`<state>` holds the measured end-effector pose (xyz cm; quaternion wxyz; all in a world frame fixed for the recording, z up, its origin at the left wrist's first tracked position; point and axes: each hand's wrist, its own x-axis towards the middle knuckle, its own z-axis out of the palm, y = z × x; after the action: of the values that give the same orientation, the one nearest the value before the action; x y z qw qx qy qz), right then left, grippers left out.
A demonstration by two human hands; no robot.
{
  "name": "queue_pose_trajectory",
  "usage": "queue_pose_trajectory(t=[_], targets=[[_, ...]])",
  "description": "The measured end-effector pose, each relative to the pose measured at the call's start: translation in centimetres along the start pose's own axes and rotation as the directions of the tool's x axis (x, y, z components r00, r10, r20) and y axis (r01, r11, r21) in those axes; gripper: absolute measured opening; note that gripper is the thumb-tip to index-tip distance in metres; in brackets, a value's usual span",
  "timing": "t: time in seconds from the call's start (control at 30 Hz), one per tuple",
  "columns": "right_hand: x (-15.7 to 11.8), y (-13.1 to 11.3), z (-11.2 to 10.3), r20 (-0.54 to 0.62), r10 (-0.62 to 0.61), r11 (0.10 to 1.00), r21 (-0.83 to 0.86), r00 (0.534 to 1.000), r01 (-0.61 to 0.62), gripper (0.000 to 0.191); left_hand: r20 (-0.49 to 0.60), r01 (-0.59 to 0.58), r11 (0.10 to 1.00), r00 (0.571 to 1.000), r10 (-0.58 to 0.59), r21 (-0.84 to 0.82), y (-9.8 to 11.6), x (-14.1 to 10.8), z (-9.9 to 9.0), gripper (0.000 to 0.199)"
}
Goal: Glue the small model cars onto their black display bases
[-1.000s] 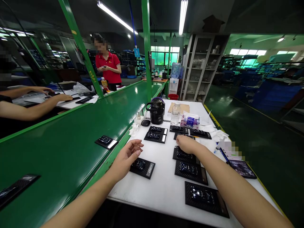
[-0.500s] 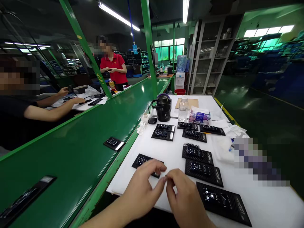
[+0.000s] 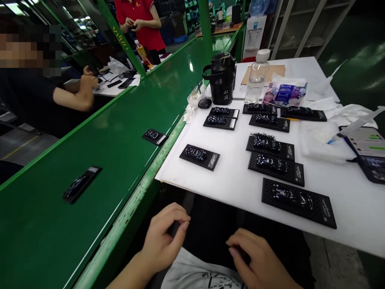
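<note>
My left hand (image 3: pixel 167 237) is over my lap, off the table's near edge. Its fingers are curled, the thumb close to the index fingertip, and nothing shows in them. Well apart from it, my right hand (image 3: pixel 258 257) is also loosely closed, with no object visible. Nearest the left hand on the white table is a black model car on a carbon-patterned base (image 3: pixel 200 156). Closest to my right hand lies a larger-looking model car on a base with silver script (image 3: pixel 299 200). Behind it are two similar model cars (image 3: pixel 275 164), (image 3: pixel 270 145).
More model cars (image 3: pixel 221 120) sit farther back, near a black jug (image 3: pixel 222 78), a clear bottle (image 3: pixel 258 76) and a tissue pack (image 3: pixel 285 92). A phone (image 3: pixel 368 150) and a syringe (image 3: pixel 357 124) are at right. Two model cars (image 3: pixel 82 184), (image 3: pixel 154 136) lie on the green conveyor (image 3: pixel 120 148); co-workers are beyond it.
My hands have drawn back from above the table toward my lap and moved apart. The view has tilted down. The model car on the near conveyor has shifted farther away along it.
</note>
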<state>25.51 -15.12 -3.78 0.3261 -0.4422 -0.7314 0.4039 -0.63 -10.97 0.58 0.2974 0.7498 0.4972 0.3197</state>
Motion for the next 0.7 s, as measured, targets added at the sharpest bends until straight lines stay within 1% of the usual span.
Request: queue_pose_trajectory(t=[0.07,0.1,0.17,0.23,0.27,0.3,0.33,0.37,0.4,0.43,0.47,0.5,0.53,0.6,0.63,0.67,0.7], targets=[[0.2,1.5,1.3,0.006,0.109,0.994,0.027,0.994,-0.109,0.019,0.051,0.156,0.986,0.986,-0.159,0.06,-2.2,-2.8,2.2,0.011],[0.1,2.3,1.7,-0.006,0.16,0.986,0.045,0.987,-0.159,0.018,0.066,0.219,0.972,0.972,-0.225,0.086,-3.3,-3.9,3.3,0.016],[-0.4,4.2,2.5,-0.061,0.288,0.955,0.088,0.956,-0.282,0.015,0.098,0.315,0.943,0.941,-0.325,0.106,-4.9,-5.7,5.2,0.039],[-1.5,5.9,2.8,-0.146,0.409,0.909,0.15,0.901,-0.388,0.017,0.146,0.384,0.918,0.907,-0.396,0.104,-5.9,-6.7,6.7,0.065],[-2.2,6.4,2.7,-0.177,0.454,0.887,0.186,0.873,-0.423,0.02,0.17,0.412,0.905,0.889,-0.424,0.105,-6.2,-7.0,7.2,0.074],[-2.9,6.6,2.3,-0.183,0.48,0.871,0.214,0.858,-0.442,0.022,0.182,0.434,0.895,0.876,-0.447,0.109,-6.4,-7.1,7.6,0.079],[-3.5,6.3,1.6,-0.163,0.479,0.87,0.221,0.863,-0.441,0.021,0.181,0.447,0.886,0.868,-0.462,0.12,-6.5,-7.1,8.0,0.08],[-3.9,5.6,0.4,-0.12,0.441,0.887,0.207,0.889,-0.412,0.02,0.171,0.45,0.882,0.866,-0.469,0.139,-6.6,-7.0,8.2,0.079],[-4.1,4.3,-1.2,-0.055,0.366,0.919,0.179,0.929,-0.352,0.017,0.15,0.444,0.881,0.872,-0.467,0.164,-6.7,-6.8,8.5,0.077],[-4.0,2.6,-3.1,0.01,0.259,0.957,0.136,0.966,-0.258,0.014,0.118,0.428,0.883,0.883,-0.453,0.193,-6.8,-6.5,8.7,0.074],[-3.7,0.7,-5.3,0.066,0.117,0.986,0.111,0.991,-0.124,0.014,0.085,0.401,0.888,0.9,-0.428,0.224,-6.9,-6.1,9.0,0.071],[-3.0,-1.4,-7.5,0.098,-0.018,0.994,0.107,0.995,0.007,0.014,0.049,0.366,0.895,0.919,-0.39,0.256,-7.0,-5.5,9.3,0.068],[-1.9,-3.5,-9.8,0.095,-0.059,0.997,0.055,0.994,0.054,0.013,0.019,0.327,0.902,0.938,-0.346,0.283,-7.2,-4.9,9.6,0.066],[1.6,-6.5,-13.9,-0.022,-0.017,0.994,-0.11,1.0,0.014,0.012,-0.013,0.255,0.911,0.964,-0.265,0.323,-7.5,-3.5,10.2,0.062],[3.9,-7.2,-15.7,-0.063,-0.014,0.983,-0.185,0.998,0.002,0.013,-0.018,0.234,0.913,0.97,-0.242,0.336,-7.7,-2.8,10.4,0.059],[6.5,-7.3,-17.2,-0.093,0.018,0.962,-0.27,0.995,-0.043,0.014,-0.017,0.223,0.913,0.973,-0.231,0.343,-7.9,-2.3,10.6,0.057],[9.4,-6.9,-18.3,-0.132,0.083,0.923,-0.363,0.988,-0.127,0.014,-0.018,0.221,0.913,0.973,-0.228,0.342,-8.3,-2.0,10.7,0.056]])
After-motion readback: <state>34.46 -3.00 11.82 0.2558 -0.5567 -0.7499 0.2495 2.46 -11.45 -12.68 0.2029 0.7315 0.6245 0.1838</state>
